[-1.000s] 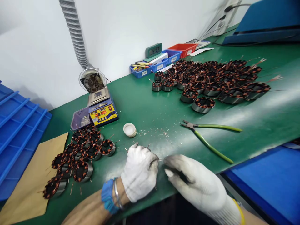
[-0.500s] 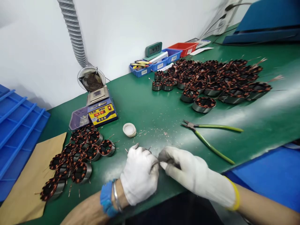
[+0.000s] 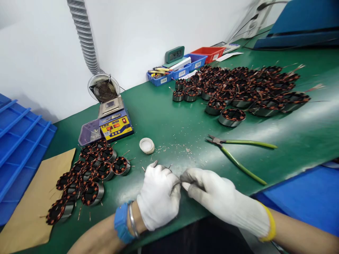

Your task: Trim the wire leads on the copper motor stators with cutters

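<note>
My left hand point(image 3: 159, 197), in a white glove, is closed around a motor stator that it almost wholly hides; only thin wire ends point(image 3: 170, 166) poke out past the fingers. Right beside it, my right hand point(image 3: 209, 188), gloved with a yellow cuff, has thumb and fingers pinched together close to the left fingertips. What sits in that pinch is too small and covered to make out. Diagonal cutters point(image 3: 217, 141) with green handles lie spread beyond the right hand. A small round white dish point(image 3: 146, 145) is ahead of the left hand, with copper-coloured scraps point(image 3: 188, 150) scattered nearby.
Several wound stators point(image 3: 92, 193) stand at left, partly on brown cardboard point(image 3: 34, 211). A larger group of stators point(image 3: 232, 117) fills the back right. A solder pot point(image 3: 116, 127) with a digital display sits under a fume duct point(image 3: 84, 38). Blue bins point(image 3: 160, 80) line the wall.
Both hands keep nearly the same pose and place. The right fingertips have shifted very slightly, and the whole view has moved a little.
</note>
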Tool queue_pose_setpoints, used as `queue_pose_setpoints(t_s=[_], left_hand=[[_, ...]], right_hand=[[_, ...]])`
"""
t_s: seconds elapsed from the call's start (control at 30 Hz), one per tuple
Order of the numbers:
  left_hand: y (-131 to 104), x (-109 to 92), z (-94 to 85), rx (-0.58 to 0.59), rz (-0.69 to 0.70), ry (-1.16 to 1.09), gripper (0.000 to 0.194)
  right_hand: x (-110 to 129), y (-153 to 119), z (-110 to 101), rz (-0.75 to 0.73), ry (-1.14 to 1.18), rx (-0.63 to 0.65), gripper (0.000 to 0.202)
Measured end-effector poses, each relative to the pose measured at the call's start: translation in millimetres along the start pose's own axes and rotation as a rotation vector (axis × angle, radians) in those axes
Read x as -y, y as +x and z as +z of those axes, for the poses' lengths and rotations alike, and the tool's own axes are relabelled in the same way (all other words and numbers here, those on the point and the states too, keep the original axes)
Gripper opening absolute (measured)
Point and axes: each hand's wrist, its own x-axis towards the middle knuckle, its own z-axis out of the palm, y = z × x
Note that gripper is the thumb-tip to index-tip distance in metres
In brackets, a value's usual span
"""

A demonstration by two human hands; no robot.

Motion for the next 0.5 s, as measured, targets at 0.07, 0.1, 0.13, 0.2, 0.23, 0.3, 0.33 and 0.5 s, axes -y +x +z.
queue_pose_setpoints(t_s=[0.07, 0.1, 0.13, 0.2, 0.23, 0.3, 0.33, 0.5], left_hand=[[-1, 1, 1.2, -0.01, 0.004, -0.016, 0.012], [-1, 1, 1.9, -0.016, 0.008, -0.018, 0.012], [-1, 1, 2.4, -0.019, 0.013, -0.016, 0.012], [0, 1, 2.5, -0.026, 0.015, 0.002, 0.012], [0, 1, 2.2, -0.023, 0.012, 0.012, 0.012], [1, 1, 0.8, 0.001, 0.006, 0.023, 0.012], [2, 1, 0.0, 0.017, 0.007, 0.026, 0.012], [1, 2, -1.6, 0.063, -0.008, 0.038, 0.014]], right_hand=[[-5, 1, -11, -0.328, -0.295, -0.192, 0.021], [-7, 2, -17, -0.5, -0.427, -0.258, 0.025], [-9, 3, -22, -0.651, -0.525, -0.289, 0.028], [-10, 6, -28, -0.825, -0.626, -0.268, 0.033], [-9, 7, -28, -0.841, -0.631, -0.246, 0.033], [-4, 7, -22, -0.71, -0.522, -0.198, 0.028], [-1, 7, -17, -0.551, -0.402, -0.167, 0.025], [11, 4, -1, 0.23, 0.329, 0.16, 0.023]])
